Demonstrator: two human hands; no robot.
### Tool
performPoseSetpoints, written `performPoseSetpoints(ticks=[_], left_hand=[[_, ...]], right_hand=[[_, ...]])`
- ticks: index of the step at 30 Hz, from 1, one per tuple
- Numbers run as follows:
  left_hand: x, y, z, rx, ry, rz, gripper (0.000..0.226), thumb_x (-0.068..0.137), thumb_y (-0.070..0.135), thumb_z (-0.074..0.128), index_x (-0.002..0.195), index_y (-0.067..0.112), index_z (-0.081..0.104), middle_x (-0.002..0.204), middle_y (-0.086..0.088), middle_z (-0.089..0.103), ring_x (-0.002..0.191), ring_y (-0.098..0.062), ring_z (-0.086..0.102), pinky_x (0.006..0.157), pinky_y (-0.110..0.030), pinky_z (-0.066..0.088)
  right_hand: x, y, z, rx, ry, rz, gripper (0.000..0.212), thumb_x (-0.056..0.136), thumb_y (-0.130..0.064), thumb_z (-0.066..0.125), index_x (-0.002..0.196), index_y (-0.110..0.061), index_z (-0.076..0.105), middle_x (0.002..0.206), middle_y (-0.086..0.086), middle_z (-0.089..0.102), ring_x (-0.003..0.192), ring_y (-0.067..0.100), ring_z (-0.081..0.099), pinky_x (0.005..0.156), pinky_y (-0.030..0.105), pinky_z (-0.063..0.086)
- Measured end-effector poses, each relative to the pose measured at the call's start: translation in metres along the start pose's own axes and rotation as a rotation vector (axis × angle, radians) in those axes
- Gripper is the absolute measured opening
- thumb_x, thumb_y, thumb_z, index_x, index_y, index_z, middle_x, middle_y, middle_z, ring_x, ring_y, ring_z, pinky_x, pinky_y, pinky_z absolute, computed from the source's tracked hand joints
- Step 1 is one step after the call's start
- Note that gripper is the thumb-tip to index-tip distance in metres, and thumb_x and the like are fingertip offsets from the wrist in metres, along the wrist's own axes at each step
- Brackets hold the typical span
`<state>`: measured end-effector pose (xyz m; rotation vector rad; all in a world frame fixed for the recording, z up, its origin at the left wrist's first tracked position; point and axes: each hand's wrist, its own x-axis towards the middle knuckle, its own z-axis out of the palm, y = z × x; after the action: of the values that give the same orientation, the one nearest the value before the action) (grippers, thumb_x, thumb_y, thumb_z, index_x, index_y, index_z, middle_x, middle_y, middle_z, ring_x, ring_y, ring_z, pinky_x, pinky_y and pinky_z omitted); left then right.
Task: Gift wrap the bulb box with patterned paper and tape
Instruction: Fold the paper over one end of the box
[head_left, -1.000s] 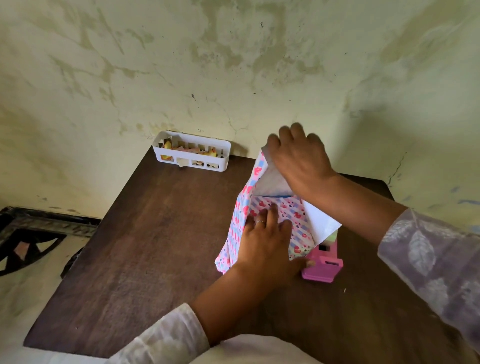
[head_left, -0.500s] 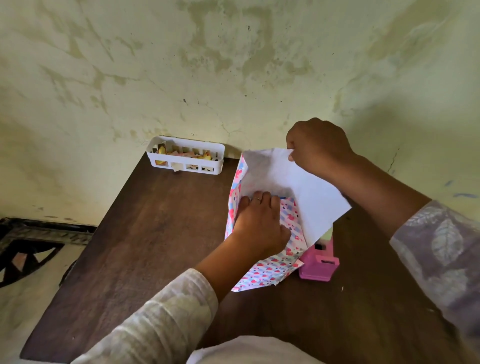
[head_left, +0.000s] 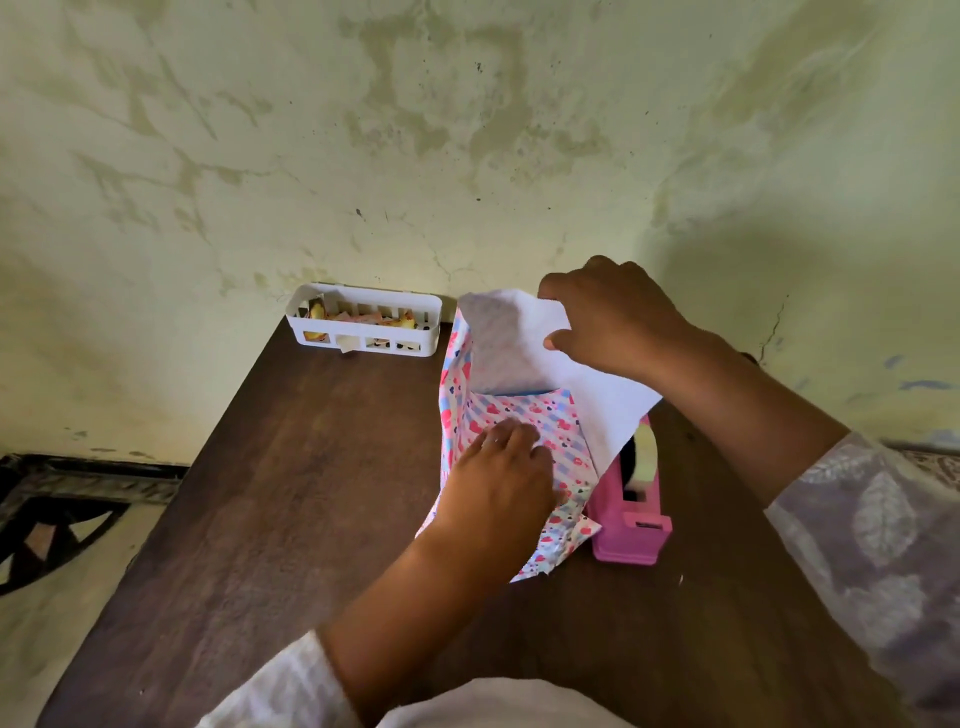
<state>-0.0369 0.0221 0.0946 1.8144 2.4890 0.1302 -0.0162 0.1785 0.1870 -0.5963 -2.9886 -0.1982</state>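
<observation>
While left hand presses flat, fingers together, on patterned paper covering the box on tabletop, right hand pinches the paper's white flap, beside pink tape dispenser.

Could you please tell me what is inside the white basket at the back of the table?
The white basket holds yellow and pinkish scraps showing through its slots; what they are, and anything lower down, is hidden by its wall.
</observation>
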Motion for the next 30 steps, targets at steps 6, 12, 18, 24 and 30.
performPoseSetpoints(ticks=[6,12,18,24,30], left_hand=[[-0.025,-0.011,0.009,0.029,0.012,0.023,0.060,0.097,0.035,0.047,0.148,0.015,0.023,0.156,-0.005,0.022,0.144,-0.022,0.020,0.109,-0.032,-0.002],[-0.024,-0.008,0.023,0.019,0.189,0.029,0.064,0.031,0.033,0.096,0.088,0.012,0.076,0.090,-0.005,0.074,0.079,-0.020,0.072,0.078,-0.035,0.051],[-0.024,0.000,0.025,-0.005,0.210,0.004,0.062,0.025,0.041,0.096,0.078,0.015,0.077,0.081,-0.002,0.074,0.070,-0.018,0.072,0.065,-0.032,0.057],[-0.021,0.004,0.024,0.008,0.217,-0.037,0.062,0.019,0.040,0.095,0.072,0.015,0.076,0.075,-0.003,0.073,0.064,-0.019,0.071,0.061,-0.031,0.057],[-0.013,0.002,0.035,0.014,0.288,-0.085,0.042,0.040,0.034,0.093,0.073,0.016,0.075,0.078,-0.002,0.072,0.069,-0.018,0.070,0.067,-0.030,0.057]], right_hand=[[0.008,-0.001,0.005,0.078,0.015,-0.023,0.051,0.087,-0.027,0.060,0.133,-0.016,0.040,0.114,0.009,0.062,0.106,0.030,0.053,0.087,0.036,0.039],[0.027,-0.012,0.010,0.102,0.010,-0.048,0.043,0.085,-0.005,0.052,0.126,-0.013,0.047,0.113,0.011,0.060,0.101,0.030,0.055,0.075,0.036,0.047],[0.037,-0.014,0.008,0.197,0.114,-0.019,0.016,0.084,-0.013,0.062,0.100,-0.016,0.064,0.103,0.006,0.064,0.095,0.025,0.058,0.069,0.027,0.040],[0.018,-0.023,0.003,0.139,0.115,0.001,0.009,0.083,-0.009,0.060,0.086,-0.016,0.065,0.091,0.007,0.065,0.084,0.028,0.059,0.062,0.026,0.036],[-0.026,-0.044,0.001,0.166,0.120,0.049,0.039,0.088,-0.032,0.034,0.082,-0.011,0.065,0.083,0.006,0.066,0.083,0.028,0.060,0.070,0.031,0.046]])
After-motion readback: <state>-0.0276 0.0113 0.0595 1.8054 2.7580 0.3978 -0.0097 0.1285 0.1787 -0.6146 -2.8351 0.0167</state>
